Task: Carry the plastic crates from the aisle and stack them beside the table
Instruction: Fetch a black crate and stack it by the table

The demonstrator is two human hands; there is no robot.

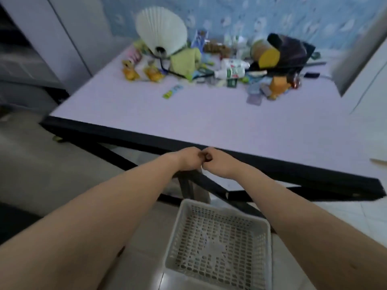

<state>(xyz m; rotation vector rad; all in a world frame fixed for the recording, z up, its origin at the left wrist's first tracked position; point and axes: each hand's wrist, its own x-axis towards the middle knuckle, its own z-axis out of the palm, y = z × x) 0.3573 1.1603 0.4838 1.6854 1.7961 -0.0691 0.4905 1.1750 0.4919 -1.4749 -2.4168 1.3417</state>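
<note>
Head view: your left hand [186,159] and right hand [218,164] are curled fists, knuckles touching, gripping nothing visible; the white perforated plastic crate [219,243] sits on the tiled floor [152,231] beside the lilac-topped bench [188,114]; likely placed, so nest the next crate squarely inside.

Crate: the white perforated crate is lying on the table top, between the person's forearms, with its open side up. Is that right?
Not quite. The head view shows the white perforated crate standing on the tiled floor in front of the table, below its near edge, not on its top. The rest of the statement holds.
</note>
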